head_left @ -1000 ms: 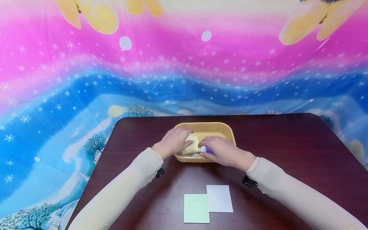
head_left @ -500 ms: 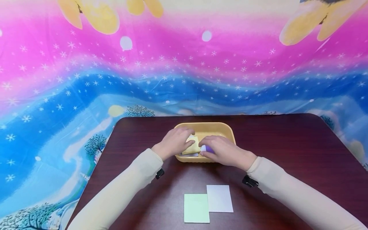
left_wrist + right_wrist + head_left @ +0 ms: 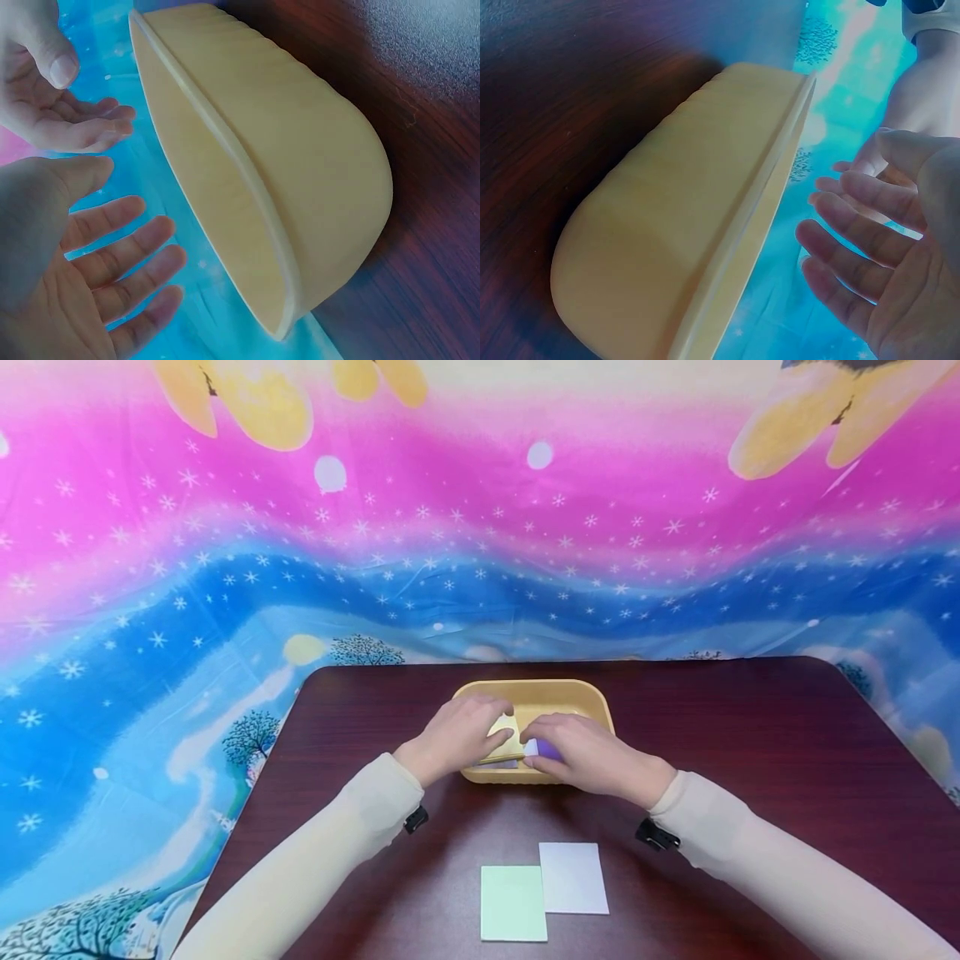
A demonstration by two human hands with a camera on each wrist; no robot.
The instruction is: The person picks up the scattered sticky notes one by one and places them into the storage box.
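Observation:
A yellow plastic basket point(image 3: 566, 695) stands near the back of the table. Over its left part hovers my left hand point(image 3: 457, 737), fingers spread and nothing held, as the left wrist view shows. My right hand point(image 3: 596, 758) is above the right part, likewise holding nothing, its fingers point(image 3: 855, 262) loosely bent in the right wrist view. Inside the basket, between the hands, lies a yellow pad of paper squares point(image 3: 508, 747) with paler paper under it. A purple item point(image 3: 550, 749) with a white end shows beneath the right hand, mostly hidden by it.
On the table point(image 3: 360, 860) in front of the basket lie a light green paper pad point(image 3: 513, 903) and a white paper pad point(image 3: 574, 878), edges overlapping. A printed pink and blue cloth point(image 3: 480, 527) hangs behind the table.
My left hand has shifted slightly right over the yellow pad, covering more of it. The right hand has barely moved, and the pads on the table stay put.

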